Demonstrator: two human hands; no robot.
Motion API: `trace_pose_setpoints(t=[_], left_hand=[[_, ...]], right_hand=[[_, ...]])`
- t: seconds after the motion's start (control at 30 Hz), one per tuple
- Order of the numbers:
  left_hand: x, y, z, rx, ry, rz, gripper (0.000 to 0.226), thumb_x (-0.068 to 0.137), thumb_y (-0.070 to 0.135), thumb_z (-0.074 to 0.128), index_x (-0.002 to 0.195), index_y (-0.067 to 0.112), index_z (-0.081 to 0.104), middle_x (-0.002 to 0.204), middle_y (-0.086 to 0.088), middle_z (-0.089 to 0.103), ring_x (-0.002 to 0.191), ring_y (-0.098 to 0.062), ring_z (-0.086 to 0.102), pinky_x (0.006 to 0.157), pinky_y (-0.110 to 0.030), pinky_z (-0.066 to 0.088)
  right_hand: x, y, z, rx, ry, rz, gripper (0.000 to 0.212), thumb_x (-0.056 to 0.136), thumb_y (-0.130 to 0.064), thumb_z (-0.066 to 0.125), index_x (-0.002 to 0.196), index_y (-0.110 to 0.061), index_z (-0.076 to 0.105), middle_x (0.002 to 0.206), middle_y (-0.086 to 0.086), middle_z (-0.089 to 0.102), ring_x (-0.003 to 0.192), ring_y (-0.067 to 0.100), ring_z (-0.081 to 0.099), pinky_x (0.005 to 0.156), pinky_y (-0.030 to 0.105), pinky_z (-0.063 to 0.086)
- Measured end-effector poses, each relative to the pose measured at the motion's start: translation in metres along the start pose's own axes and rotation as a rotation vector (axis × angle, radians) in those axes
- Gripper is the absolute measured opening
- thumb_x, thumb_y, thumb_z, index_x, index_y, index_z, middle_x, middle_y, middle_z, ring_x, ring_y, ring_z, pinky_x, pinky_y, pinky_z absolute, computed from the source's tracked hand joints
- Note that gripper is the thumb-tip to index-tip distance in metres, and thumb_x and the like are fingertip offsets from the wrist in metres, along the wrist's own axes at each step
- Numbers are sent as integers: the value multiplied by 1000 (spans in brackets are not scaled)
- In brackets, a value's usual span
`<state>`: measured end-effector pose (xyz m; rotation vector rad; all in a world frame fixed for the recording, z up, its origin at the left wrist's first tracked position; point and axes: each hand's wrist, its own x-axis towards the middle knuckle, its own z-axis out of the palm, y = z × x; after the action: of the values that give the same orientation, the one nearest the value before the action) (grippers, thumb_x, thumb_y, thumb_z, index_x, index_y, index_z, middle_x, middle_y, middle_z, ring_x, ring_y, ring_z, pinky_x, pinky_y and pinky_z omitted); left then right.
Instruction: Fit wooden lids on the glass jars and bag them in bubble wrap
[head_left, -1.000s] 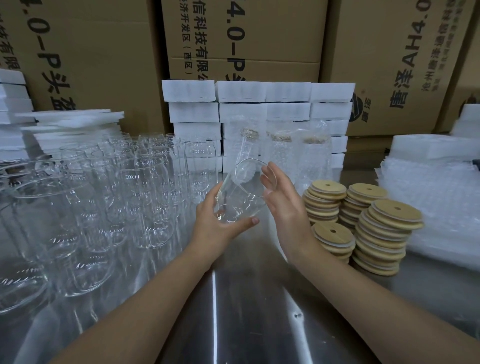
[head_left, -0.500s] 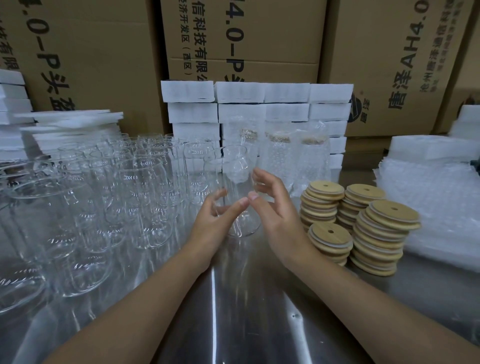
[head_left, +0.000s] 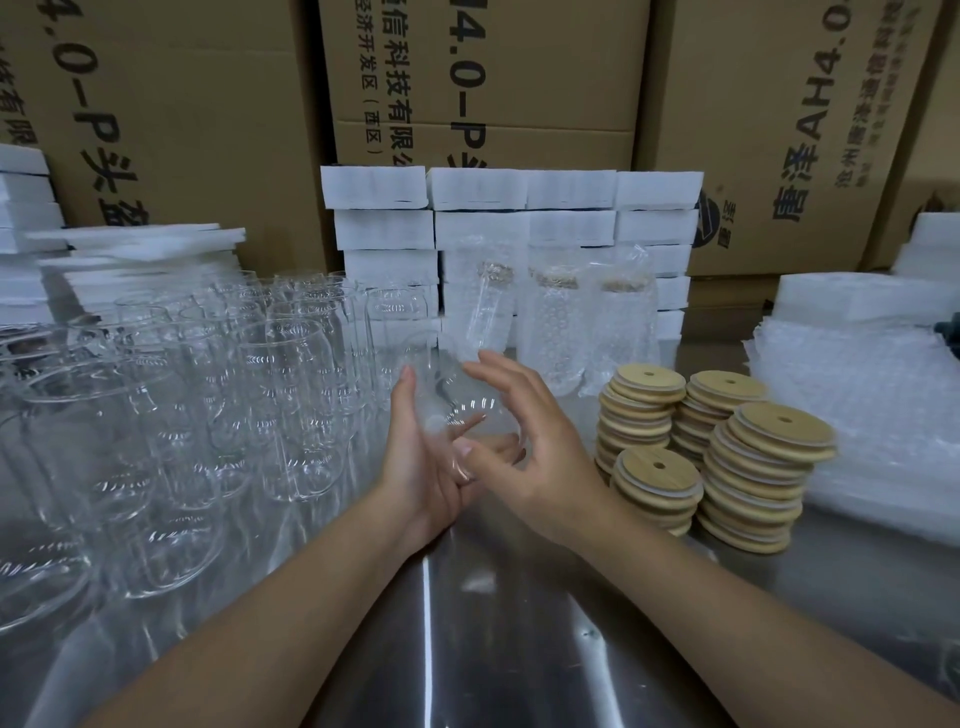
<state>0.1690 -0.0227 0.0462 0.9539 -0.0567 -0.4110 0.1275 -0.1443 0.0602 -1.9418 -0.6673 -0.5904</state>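
table (head_left: 467, 649): steel top; both forearms cross it from 6 o'clock toward the centre.
left hand (head_left: 423, 467): centre, palm up, thumb raised, fingers stretched out flat beneath the jar and carrying it.
right hand (head_left: 545, 457): at 3 o'clock of the jar, fingers spread and loosely bent beside the glass. Motion blur hides whether they press it, so its grip cannot be told.
jar (head_left: 457, 400): centre, between the two hands, without a lid. It is smeared by motion and appears tipped over, resting on the left fingers.
change: a second ago the jar was held tilted by both hands, its mouth toward the viewer. Half a second ago it stood upright between them. Now it sits lower in the left palm and the right fingers have loosened.
meaning: probably the end of a turn to check the glass. No lid is fitted yet, and the right hand looks free to reach for one.
lids (head_left: 769, 467): four wooden stacks at 3 o'clock, just beside the right wrist.
bare jars (head_left: 291, 395): crowded from 9 to 11 o'clock.
bags (head_left: 872, 415): bubble-wrap pile at 3 o'clock, beyond the lids.
bagged jars (head_left: 556, 332): three at 12 o'clock, lidded and upright.
foam (head_left: 478, 189): white blocks stacked behind them.
cartons (head_left: 519, 78): rear wall.
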Motion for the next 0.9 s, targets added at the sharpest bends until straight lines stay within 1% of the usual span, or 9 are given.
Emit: trace_pose_setpoints(t=[0.1,0.2,0.3,0.4,0.5,0.57,0.67,0.73,0.9], left_hand=[[-4,2,0,-107,-86,-101,99,67,89,40,123,8,51,101,-20,72,87,-29,73,68,-35,59],[-9,4,1,-163,-139,-160,103,65,88,44,128,7,50,97,-15,71,83,-28,73,66,-34,61],[-10,4,4,-162,-146,-226,100,67,88,45,121,5,55,92,-13,70,76,-25,72,63,-32,60],[-10,5,2,-40,-168,-244,93,73,86,39,108,5,68,88,-10,69,71,-21,70,66,-27,58],[-13,8,3,22,-185,-269,88,75,82,43,94,3,75,84,-13,71,67,-24,72,63,-29,60],[-14,8,5,36,-195,-288,89,77,80,44,104,-1,71,87,-18,72,69,-27,73,61,-32,61],[-14,8,7,75,-204,-284,94,79,79,41,127,-1,52,93,-23,72,74,-30,74,61,-34,60],[-13,8,8,97,-189,-278,98,78,81,39,135,2,45,96,-24,72,77,-29,74,64,-34,61],[-12,6,8,166,-145,-292,99,75,88,35,121,3,56,89,-19,73,78,-25,74,64,-31,61]], right_hand=[[0,1,0,-42,-12,-23,64,74,-31,69,130,-38,40,148,-10,36,135,-10,27,108,8,22],[1,4,0,-61,-8,-44,70,74,-29,75,132,-39,38,147,-12,37,135,-11,27,106,6,21],[1,5,1,-59,10,-43,73,71,-35,76,130,-44,35,144,-17,38,135,-11,27,108,7,21],[1,4,1,-41,59,-5,70,65,-42,77,122,-52,36,134,-29,40,129,-15,33,104,5,25],[1,3,-1,-11,105,37,68,62,-44,78,118,-52,41,128,-27,48,122,-13,42,101,7,31],[1,2,-2,11,142,54,66,61,-44,78,119,-45,46,124,-24,54,119,-10,46,100,10,34],[2,2,-2,46,181,77,63,61,-43,78,118,-35,54,120,-20,58,116,-9,50,99,13,38],[2,2,-3,65,197,90,60,62,-42,79,117,-30,57,118,-18,60,114,-7,52,99,16,40],[3,3,-3,58,234,103,49,67,-46,75,111,-33,58,114,-17,63,112,-4,55,99,21,43]])
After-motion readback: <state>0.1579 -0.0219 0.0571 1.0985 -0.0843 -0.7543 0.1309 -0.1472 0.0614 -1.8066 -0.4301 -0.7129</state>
